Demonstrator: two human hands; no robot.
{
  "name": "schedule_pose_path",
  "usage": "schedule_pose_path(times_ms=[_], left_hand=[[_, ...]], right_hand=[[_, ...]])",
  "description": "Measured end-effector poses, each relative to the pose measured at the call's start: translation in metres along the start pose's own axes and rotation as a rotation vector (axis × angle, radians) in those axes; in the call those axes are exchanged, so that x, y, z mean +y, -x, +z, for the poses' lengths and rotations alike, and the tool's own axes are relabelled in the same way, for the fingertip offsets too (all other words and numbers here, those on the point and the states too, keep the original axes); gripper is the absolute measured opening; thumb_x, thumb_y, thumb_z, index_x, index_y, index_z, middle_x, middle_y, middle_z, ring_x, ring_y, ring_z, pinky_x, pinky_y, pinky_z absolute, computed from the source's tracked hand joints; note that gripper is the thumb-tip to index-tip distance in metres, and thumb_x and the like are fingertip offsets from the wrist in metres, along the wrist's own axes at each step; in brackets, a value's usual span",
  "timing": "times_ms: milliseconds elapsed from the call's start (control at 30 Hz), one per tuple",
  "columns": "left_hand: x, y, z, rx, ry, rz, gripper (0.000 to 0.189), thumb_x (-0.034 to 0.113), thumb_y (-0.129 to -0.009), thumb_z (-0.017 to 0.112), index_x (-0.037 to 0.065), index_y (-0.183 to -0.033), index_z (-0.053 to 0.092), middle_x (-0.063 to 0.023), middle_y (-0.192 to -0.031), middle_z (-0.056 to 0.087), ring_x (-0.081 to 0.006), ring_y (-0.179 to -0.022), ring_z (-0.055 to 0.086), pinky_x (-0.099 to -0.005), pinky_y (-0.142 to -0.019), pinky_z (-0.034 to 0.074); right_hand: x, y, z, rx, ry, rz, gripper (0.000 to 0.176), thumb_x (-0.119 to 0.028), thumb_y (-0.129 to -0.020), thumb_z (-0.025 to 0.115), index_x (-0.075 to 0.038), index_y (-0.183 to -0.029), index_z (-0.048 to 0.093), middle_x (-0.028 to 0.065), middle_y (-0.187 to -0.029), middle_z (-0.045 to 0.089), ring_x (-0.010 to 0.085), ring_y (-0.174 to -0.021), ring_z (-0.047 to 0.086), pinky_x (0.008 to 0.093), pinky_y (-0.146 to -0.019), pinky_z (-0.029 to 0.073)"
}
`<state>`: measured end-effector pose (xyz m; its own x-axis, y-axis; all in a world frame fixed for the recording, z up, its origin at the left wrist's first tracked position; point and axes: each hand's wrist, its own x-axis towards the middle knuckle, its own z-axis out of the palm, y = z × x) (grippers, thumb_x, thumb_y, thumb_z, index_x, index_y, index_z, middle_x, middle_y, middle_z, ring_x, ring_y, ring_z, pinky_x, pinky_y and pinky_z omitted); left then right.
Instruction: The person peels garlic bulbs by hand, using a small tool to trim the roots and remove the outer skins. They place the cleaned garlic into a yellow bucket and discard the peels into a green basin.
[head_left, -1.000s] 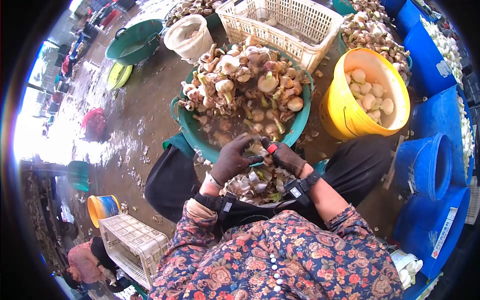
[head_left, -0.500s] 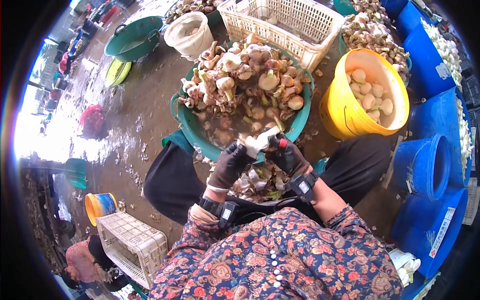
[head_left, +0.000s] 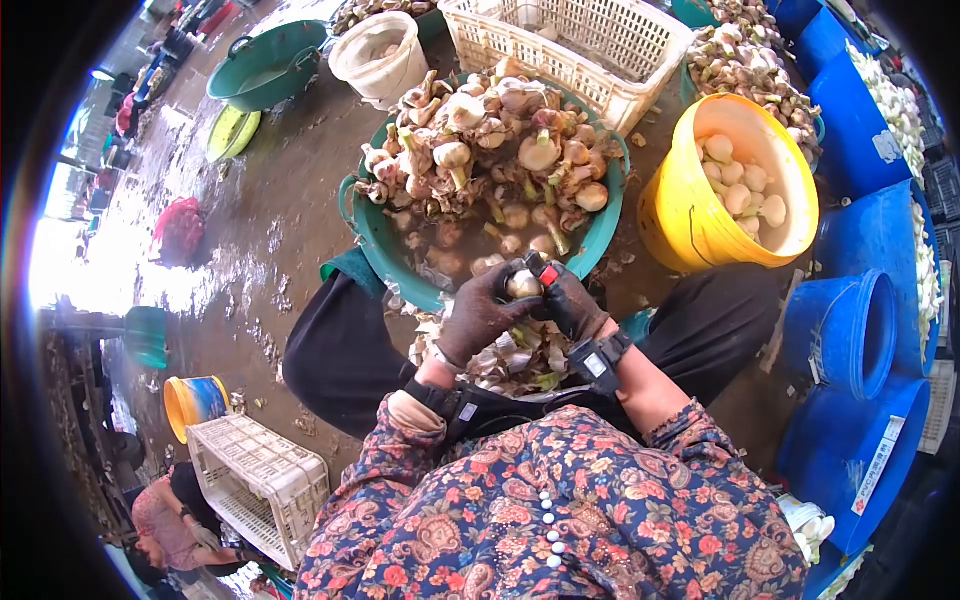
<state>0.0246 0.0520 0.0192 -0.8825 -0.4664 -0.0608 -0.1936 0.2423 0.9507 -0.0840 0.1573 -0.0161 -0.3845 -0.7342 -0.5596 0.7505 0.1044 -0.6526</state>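
Note:
My left hand [head_left: 482,318], in a dark glove, is closed round a pale garlic bulb [head_left: 523,285] above the near rim of a green tub [head_left: 354,215]. My right hand [head_left: 572,305], gloved as well, presses against the bulb's right side. It grips a small dark tool with a red part [head_left: 548,274]; its blade or tip cannot be made out. Unpeeled garlic bulbs [head_left: 450,155] are heaped in the tub, some lying in murky water. Below my hands, loose garlic skins [head_left: 510,362] lie in a pile between my legs.
A yellow bucket [head_left: 672,200] with peeled bulbs stands at the right. Beyond the tub are a white crate [head_left: 560,55] and a white bucket [head_left: 375,65]. Blue bins [head_left: 850,330] line the right side. Another person [head_left: 165,520] is at lower left beside a crate [head_left: 255,480].
Pale skin or stalk stretched between my hands is no longer seen; a rounder bulb now shows in the left fingers. My left hand has turned, its back now facing up.

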Motion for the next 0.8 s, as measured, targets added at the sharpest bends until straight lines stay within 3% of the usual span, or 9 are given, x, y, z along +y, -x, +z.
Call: schedule_pose_path(times_ms=[167,300,367,467,533,633,700,767,800], left_hand=[[-0.012,0.001,-0.003,-0.066,-0.114,0.034,0.045,0.013,-0.073,0.073,0.000,-0.112,0.055,-0.0073,-0.097,0.061,-0.0111,-0.086,0.058,-0.0260,-0.076,0.049],[-0.010,0.002,-0.016,-0.133,-0.081,-0.037,0.044,0.012,-0.074,0.071,-0.001,-0.113,0.055,-0.0064,-0.096,0.061,-0.0097,-0.083,0.057,-0.0252,-0.074,0.049],[-0.007,0.002,-0.022,-0.160,0.345,-0.332,0.048,0.019,-0.073,0.072,-0.002,-0.114,0.055,-0.0062,-0.095,0.062,-0.0126,-0.078,0.060,-0.0232,-0.068,0.049],[-0.001,0.006,-0.028,-0.223,0.558,-0.380,0.048,0.019,-0.077,0.069,-0.002,-0.117,0.052,-0.0051,-0.097,0.061,-0.0117,-0.079,0.060,-0.0226,-0.069,0.049],[-0.006,0.011,-0.020,-0.178,0.789,-0.381,0.049,0.014,-0.077,0.067,-0.002,-0.120,0.049,-0.0070,-0.102,0.060,-0.0134,-0.088,0.059,-0.0260,-0.075,0.049],[-0.010,0.012,0.000,-0.088,0.655,-0.259,0.059,0.012,-0.071,0.072,-0.001,-0.121,0.044,-0.0089,-0.107,0.058,-0.0156,-0.094,0.058,-0.0280,-0.080,0.048],[-0.013,0.010,0.001,-0.108,0.371,-0.224,0.057,0.008,-0.071,0.072,-0.001,-0.121,0.045,-0.0092,-0.106,0.059,-0.0159,-0.094,0.057,-0.0284,-0.082,0.047],[-0.016,0.009,0.000,0.026,0.050,0.022,0.052,0.007,-0.073,0.070,-0.002,-0.118,0.047,-0.0091,-0.104,0.060,-0.0146,-0.092,0.058,-0.0280,-0.081,0.047],[-0.021,0.009,-0.002,0.030,0.012,0.038,0.042,0.006,-0.075,0.068,-0.004,-0.113,0.051,-0.0089,-0.100,0.061,-0.0130,-0.090,0.058,-0.0269,-0.079,0.047]], right_hand=[[0.007,-0.012,-0.024,0.104,0.715,-0.500,0.031,-0.029,-0.083,0.062,0.002,-0.078,0.062,0.0070,-0.059,0.057,0.0110,-0.054,0.047,0.0321,-0.049,0.040],[-0.014,0.003,-0.017,0.031,0.915,-0.404,0.030,-0.026,-0.082,0.061,0.003,-0.077,0.061,0.0103,-0.060,0.058,0.0112,-0.055,0.046,0.0344,-0.052,0.039],[-0.005,0.002,-0.023,-0.025,0.749,-0.472,0.030,-0.028,-0.084,0.060,0.001,-0.078,0.061,0.0070,-0.060,0.057,0.0106,-0.054,0.046,0.0306,-0.049,0.037],[-0.013,0.012,-0.019,-0.163,0.272,-0.053,0.035,-0.041,-0.086,0.055,-0.007,-0.078,0.058,-0.0018,-0.063,0.050,0.0066,-0.051,0.042,0.0200,-0.046,0.031],[-0.009,0.010,-0.010,-0.071,0.254,0.050,0.039,-0.046,-0.086,0.053,-0.008,-0.079,0.058,-0.0011,-0.063,0.051,0.0072,-0.050,0.043,0.0199,-0.047,0.032],[-0.013,0.020,0.002,-0.131,0.127,0.252,0.047,-0.053,-0.089,0.043,-0.008,-0.085,0.058,0.0003,-0.068,0.055,0.0093,-0.053,0.047,0.0197,-0.048,0.036],[-0.016,0.030,0.015,-0.149,0.136,-0.079,0.046,-0.050,-0.091,0.039,-0.008,-0.090,0.059,0.0008,-0.074,0.058,0.0107,-0.061,0.051,0.0214,-0.052,0.040],[-0.009,0.018,-0.004,-0.154,-0.023,0.107,0.043,-0.043,-0.093,0.040,-0.005,-0.096,0.059,0.0009,-0.081,0.059,0.0103,-0.071,0.053,0.0239,-0.058,0.043],[-0.004,0.010,-0.011,-0.149,0.258,0.046,0.041,-0.042,-0.092,0.043,-0.003,-0.099,0.058,0.0015,-0.082,0.059,0.0107,-0.071,0.053,0.0251,-0.061,0.044]])
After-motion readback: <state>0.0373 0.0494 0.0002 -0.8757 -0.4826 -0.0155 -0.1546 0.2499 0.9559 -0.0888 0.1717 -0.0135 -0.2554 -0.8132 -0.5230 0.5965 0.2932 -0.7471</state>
